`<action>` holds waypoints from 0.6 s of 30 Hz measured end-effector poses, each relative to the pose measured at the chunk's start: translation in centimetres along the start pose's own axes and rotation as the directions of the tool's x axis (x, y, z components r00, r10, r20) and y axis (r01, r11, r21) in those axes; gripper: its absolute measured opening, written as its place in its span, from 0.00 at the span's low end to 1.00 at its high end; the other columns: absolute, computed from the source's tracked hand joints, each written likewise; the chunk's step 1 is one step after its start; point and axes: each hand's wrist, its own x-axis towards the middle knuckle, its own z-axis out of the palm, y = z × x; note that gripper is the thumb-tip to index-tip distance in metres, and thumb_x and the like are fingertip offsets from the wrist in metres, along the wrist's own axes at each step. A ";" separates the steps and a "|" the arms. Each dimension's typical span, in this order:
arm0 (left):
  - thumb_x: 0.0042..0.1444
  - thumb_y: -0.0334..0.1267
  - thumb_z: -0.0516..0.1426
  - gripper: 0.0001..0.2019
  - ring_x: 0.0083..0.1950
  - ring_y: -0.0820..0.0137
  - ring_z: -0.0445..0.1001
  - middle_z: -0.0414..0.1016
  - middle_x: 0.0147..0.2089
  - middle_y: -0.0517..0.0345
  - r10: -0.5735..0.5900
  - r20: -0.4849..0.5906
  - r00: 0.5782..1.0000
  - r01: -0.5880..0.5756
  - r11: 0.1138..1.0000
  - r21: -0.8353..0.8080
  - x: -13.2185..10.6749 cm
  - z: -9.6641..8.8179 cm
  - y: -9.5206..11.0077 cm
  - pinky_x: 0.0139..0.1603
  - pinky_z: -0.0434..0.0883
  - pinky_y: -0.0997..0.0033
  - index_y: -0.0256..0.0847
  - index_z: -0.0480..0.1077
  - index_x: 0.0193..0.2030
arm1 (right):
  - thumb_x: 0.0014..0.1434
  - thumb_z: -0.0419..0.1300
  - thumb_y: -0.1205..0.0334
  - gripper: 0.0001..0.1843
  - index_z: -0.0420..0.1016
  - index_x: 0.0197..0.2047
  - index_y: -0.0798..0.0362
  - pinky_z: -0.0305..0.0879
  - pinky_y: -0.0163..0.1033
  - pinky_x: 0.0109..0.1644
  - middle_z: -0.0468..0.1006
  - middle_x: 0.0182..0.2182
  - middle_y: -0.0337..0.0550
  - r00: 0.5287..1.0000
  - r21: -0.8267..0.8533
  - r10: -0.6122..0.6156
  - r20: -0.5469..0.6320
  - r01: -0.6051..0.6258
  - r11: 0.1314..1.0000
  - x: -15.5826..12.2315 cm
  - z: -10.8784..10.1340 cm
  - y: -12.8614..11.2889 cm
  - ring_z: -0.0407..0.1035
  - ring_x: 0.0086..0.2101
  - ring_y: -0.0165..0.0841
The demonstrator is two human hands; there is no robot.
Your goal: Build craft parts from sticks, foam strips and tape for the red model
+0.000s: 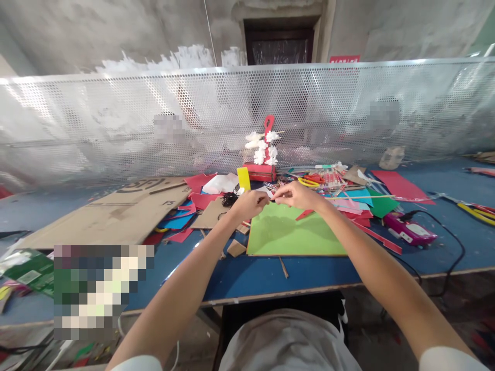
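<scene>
Over the far part of a lime-green sheet [294, 234], my left hand [250, 202] and my right hand [296, 195] meet almost fingertip to fingertip. Both have their fingers pinched together. A small dark bit shows between them, too small to name. Just left of my left hand lies a tangle of black cord [229, 199]. A yellow strip [243, 178] stands behind it. Farther back, a red looped piece [269, 123] with white flower-like clusters [261, 153] rises from a red box-like base [260, 172].
Flat cardboard [104, 211] covers the left side. Coloured paper scraps [353, 198] and yellow-handled scissors [309, 182] lie around the sheet. On the right are a purple power strip [410, 230] with a black cable, pliers [477, 210] and a jar [392, 157]. A perforated metal screen [216, 123] stands behind.
</scene>
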 end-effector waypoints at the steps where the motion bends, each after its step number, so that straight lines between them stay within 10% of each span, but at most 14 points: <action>1: 0.62 0.34 0.52 0.13 0.28 0.71 0.72 0.79 0.30 0.56 -0.010 -0.003 1.000 0.010 1.000 0.018 0.0 -0.1 0.1 0.32 0.60 0.73 0.39 0.77 0.34 | 0.60 0.61 0.57 0.14 0.85 0.44 0.54 0.61 0.36 0.33 0.82 0.32 0.44 1.000 -0.006 -0.001 0.000 0.001 1.000 0.0 0.0 0.1 0.69 0.28 0.31; 18: 0.69 0.36 0.45 0.14 0.41 0.61 0.77 0.78 0.43 0.48 0.069 0.080 0.994 -0.097 0.895 0.436 -0.5 -0.3 2.2 0.37 0.66 0.67 0.38 0.72 0.46 | 0.59 0.61 0.65 0.13 0.85 0.44 0.54 0.54 0.34 0.32 0.79 0.24 0.41 0.999 -0.274 -0.019 -0.042 0.006 0.962 0.3 0.7 0.7 0.66 0.25 0.30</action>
